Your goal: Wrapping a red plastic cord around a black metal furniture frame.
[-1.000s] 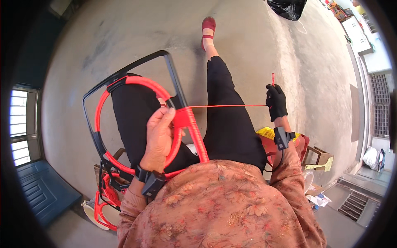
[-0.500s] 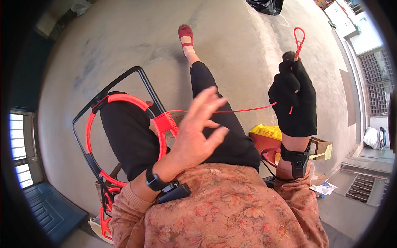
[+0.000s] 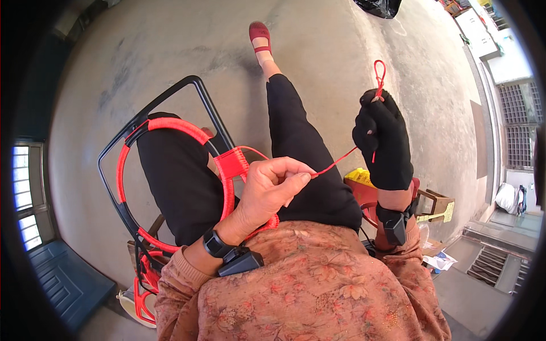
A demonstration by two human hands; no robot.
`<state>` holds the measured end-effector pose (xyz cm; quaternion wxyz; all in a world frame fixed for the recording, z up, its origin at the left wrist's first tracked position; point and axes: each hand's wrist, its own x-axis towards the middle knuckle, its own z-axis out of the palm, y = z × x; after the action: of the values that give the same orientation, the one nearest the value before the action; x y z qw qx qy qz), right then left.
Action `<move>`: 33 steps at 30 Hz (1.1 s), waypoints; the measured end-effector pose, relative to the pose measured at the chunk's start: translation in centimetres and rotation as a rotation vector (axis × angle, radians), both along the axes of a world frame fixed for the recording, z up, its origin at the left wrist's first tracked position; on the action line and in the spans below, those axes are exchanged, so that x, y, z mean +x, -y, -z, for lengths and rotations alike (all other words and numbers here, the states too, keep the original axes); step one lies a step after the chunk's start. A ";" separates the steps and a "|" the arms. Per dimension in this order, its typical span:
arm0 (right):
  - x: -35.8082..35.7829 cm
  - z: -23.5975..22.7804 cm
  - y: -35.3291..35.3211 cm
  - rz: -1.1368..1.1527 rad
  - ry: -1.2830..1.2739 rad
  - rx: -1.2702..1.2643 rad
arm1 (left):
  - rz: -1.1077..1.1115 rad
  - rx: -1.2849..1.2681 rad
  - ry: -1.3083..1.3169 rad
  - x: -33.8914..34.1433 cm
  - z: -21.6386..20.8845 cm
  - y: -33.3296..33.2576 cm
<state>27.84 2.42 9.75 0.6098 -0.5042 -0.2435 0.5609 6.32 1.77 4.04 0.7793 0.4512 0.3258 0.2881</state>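
A thin red cord (image 3: 339, 161) runs from a black metal frame (image 3: 211, 108) to my right hand. My left hand (image 3: 267, 190), bare, pinches this cord between thumb and forefinger, just right of the frame. In a black fingerless glove, my right hand (image 3: 384, 133) is closed around a bundle of the cord; a loop (image 3: 380, 70) sticks up above the fingers and a short end hangs below. The frame rests over my left thigh. Its round ring (image 3: 177, 126) is partly wrapped in red cord, with a wide woven red patch (image 3: 232, 163) on the right side.
Beside my right hip a red stool (image 3: 364, 196) holds a yellow packet (image 3: 360, 177), near a wooden box (image 3: 437, 203). Other red-wrapped pieces (image 3: 145, 301) lie at lower left by a blue panel (image 3: 65, 284). A black plastic bag (image 3: 378, 7) lies on the floor ahead.
My left hand has gone from spread fingers to pinching the cord. My right hand has moved down and left with its bundle, and the cord now bends at my left fingertips.
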 end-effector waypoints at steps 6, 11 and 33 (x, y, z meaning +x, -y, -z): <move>0.1 0.2 0.3 0.026 0.110 0.017 | 0.028 -0.029 -0.027 0.4 0.7 -0.3; 1.1 0.8 0.5 0.044 0.069 0.030 | 0.038 -0.059 -0.009 0.4 0.7 -0.5; -2.6 2.3 3.5 -0.525 0.518 -0.054 | -0.022 0.091 -0.009 -0.2 -0.1 0.0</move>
<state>25.20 -1.04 7.41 0.3498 -0.5660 -0.4960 0.5580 6.10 1.76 4.09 0.7533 0.4839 0.3209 0.3089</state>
